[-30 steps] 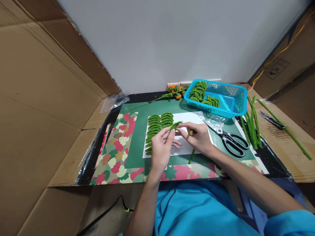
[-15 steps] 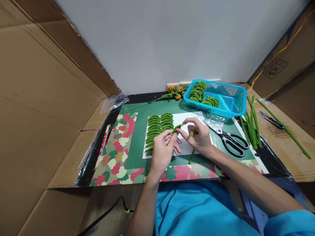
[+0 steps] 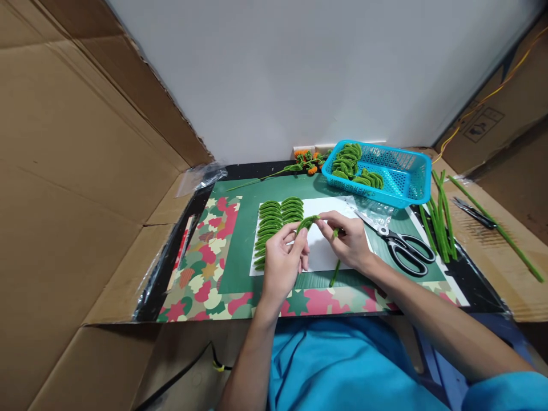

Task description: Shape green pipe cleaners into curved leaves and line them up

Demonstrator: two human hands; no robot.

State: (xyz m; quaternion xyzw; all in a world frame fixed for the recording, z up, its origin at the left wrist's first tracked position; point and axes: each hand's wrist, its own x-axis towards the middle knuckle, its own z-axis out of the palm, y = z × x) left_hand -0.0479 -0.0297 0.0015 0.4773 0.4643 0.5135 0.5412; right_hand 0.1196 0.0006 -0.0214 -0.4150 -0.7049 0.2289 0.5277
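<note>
Head view: two bare hands meet over the middle of one white rectangular paper sheet, both forearms reaching in from the near edge. The left hand is half curled, thumb uppermost, pinching the left part of one curved green fuzzy leaf-shaped piece. The right hand, its fingers bent, closes narrowly at that piece's right tip. One thin green fuzzy strip pokes out on the right hand's near side; green also shows between the fingers, though whether they are one length is hidden.

Two columns of similar curved green pieces lie left of the held piece, the left column reaching nearer; they overlap too closely to count. On the right lies one pair of black-and-grey-handled scissors. Farther off, one bright blue perforated plastic basket holds two clusters of green pieces. Far right are one bunch of straight green fuzzy stems, one separate long green stem and one small black-handled cutting tool.
</note>
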